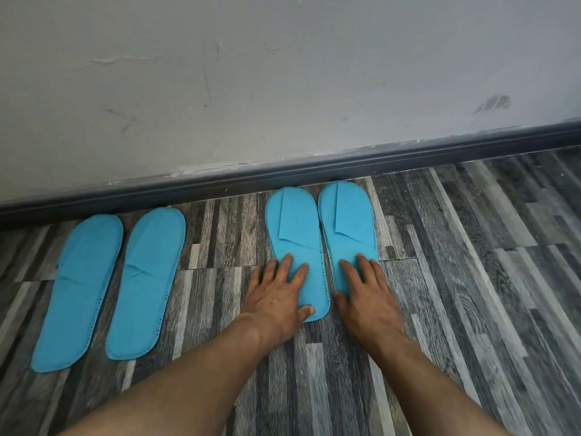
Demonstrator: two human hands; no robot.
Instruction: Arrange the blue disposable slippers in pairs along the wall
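Two pairs of flat blue disposable slippers lie on the floor, toes toward the wall. The left pair, one slipper beside another, rests untouched. In the right pair, my left hand lies flat with fingers spread on the heel half of the left slipper. My right hand presses flat on the heel half of the right slipper. Both heels are partly hidden under my hands. The right pair's toes nearly touch the baseboard.
The floor has grey wood-pattern planks. A dark baseboard runs along the foot of the scuffed white wall. A gap of bare floor separates the two pairs, and more floor stretches to the right.
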